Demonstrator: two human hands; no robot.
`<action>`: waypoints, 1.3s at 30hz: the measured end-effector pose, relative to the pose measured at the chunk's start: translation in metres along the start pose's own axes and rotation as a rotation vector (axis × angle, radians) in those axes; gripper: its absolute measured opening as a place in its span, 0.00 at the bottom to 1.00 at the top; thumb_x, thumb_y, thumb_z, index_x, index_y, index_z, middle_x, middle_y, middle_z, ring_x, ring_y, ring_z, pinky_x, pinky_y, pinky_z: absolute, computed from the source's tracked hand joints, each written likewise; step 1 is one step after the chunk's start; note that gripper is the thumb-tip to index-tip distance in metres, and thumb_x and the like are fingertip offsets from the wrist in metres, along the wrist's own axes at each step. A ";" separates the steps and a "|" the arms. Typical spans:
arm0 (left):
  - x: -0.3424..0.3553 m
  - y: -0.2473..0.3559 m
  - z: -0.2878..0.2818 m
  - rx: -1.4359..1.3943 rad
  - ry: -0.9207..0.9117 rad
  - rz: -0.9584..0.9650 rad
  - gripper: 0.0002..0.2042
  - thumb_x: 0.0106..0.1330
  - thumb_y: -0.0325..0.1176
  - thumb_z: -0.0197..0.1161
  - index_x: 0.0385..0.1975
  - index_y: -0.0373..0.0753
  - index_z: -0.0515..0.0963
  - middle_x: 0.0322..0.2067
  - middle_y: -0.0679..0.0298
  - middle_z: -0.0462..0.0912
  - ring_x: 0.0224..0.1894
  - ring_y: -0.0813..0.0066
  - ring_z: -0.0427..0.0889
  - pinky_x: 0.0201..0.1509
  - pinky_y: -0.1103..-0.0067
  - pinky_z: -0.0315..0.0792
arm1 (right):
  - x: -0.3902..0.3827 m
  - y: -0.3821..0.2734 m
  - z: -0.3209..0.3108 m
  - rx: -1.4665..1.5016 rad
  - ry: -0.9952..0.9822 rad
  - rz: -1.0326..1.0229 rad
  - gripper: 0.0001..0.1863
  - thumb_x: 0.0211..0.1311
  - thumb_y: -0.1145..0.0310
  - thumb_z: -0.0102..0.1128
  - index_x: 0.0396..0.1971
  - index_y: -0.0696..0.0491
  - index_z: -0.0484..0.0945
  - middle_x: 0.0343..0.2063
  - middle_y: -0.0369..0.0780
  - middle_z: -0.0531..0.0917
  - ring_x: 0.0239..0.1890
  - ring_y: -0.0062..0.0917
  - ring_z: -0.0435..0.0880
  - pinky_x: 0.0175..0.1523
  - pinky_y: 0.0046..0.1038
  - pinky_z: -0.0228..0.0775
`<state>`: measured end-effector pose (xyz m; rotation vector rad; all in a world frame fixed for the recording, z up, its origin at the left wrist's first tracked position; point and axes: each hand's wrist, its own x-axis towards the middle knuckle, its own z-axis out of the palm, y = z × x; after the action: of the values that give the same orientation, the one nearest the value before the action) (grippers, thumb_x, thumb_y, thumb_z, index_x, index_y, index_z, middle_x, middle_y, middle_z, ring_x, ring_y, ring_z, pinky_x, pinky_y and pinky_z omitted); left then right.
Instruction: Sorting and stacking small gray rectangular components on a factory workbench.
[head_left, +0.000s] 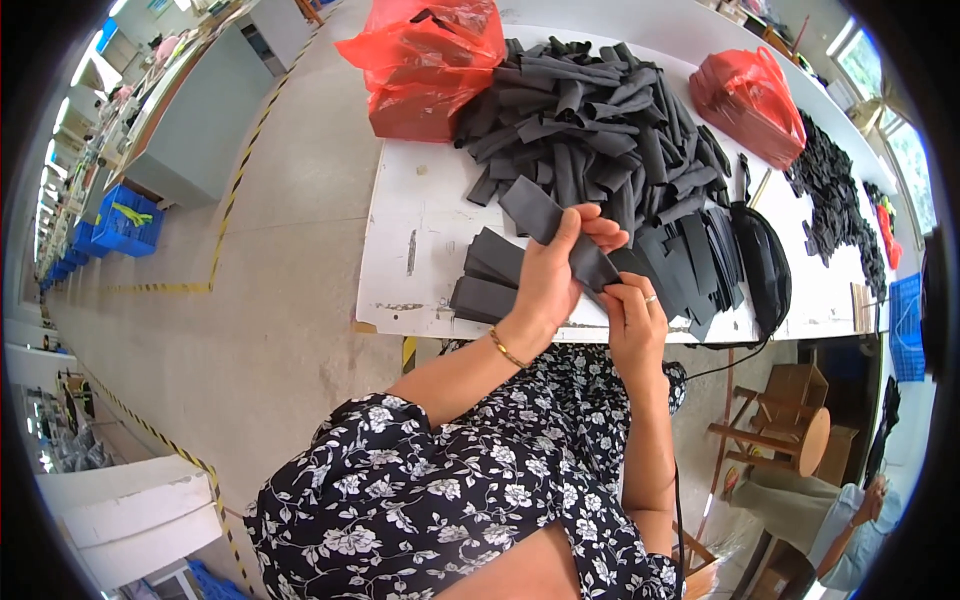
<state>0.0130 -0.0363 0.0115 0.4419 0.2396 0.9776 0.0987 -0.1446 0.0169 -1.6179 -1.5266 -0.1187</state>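
Nearest: the person's lap in a black dress w/ white flower print (440, 490), both forearms coming up from it to the near edge of a white table (420, 230).

Right hand (635, 325), ring on one finger, is curled, fingertips pinching the near end of a dark grey fabric strip (560, 235). Left hand (555, 270), gold bracelet at the wrist, is closed round the middle of the same strip, thumb over the top, fingers wrapped behind. Strip runs diagonally from the right hand up and left, far end sticking out past the left hand, held just above the table near its near edge.

Just left of the left hand: a small stack of flat grey pieces (490, 280) on the table. Right of the hands: a fanned row of the same strips (695, 270), then a black bag-like thing w/ cord (765, 265).

Farther: big loose heap of grey strips (590, 120) mid-table. Red plastic bag (425, 65) at far left corner, touching the heap. Second red bag (745, 100) far right, w/ a pile of small black pieces (835, 200) beyond it.

Low right, off the table: a wooden stool (790, 420) and another person's hand & sleeve (860, 510).
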 end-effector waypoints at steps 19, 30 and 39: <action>-0.012 -0.010 0.000 -0.051 -0.006 -0.029 0.15 0.73 0.42 0.55 0.44 0.35 0.76 0.32 0.61 0.82 0.39 0.65 0.83 0.49 0.71 0.76 | 0.003 0.003 0.007 0.055 0.010 0.037 0.06 0.55 0.81 0.63 0.32 0.58 0.77 0.35 0.44 0.81 0.32 0.36 0.82 0.36 0.30 0.75; -0.005 0.000 -0.001 0.038 -0.049 0.044 0.20 0.75 0.45 0.48 0.48 0.31 0.72 0.40 0.51 0.83 0.46 0.57 0.82 0.56 0.65 0.74 | 0.007 -0.010 0.026 0.644 0.077 0.549 0.08 0.60 0.74 0.66 0.32 0.63 0.76 0.39 0.38 0.78 0.36 0.18 0.79 0.42 0.21 0.72; 0.015 0.020 -0.008 -0.033 -0.334 0.055 0.20 0.73 0.46 0.50 0.48 0.32 0.74 0.46 0.52 0.82 0.62 0.55 0.71 0.69 0.60 0.64 | 0.026 -0.023 0.013 0.984 0.187 0.731 0.08 0.64 0.71 0.63 0.37 0.59 0.77 0.33 0.32 0.78 0.35 0.13 0.76 0.41 0.17 0.68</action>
<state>0.0031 -0.0126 0.0140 0.5758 -0.0902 0.9444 0.0796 -0.1195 0.0367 -1.1747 -0.5740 0.7459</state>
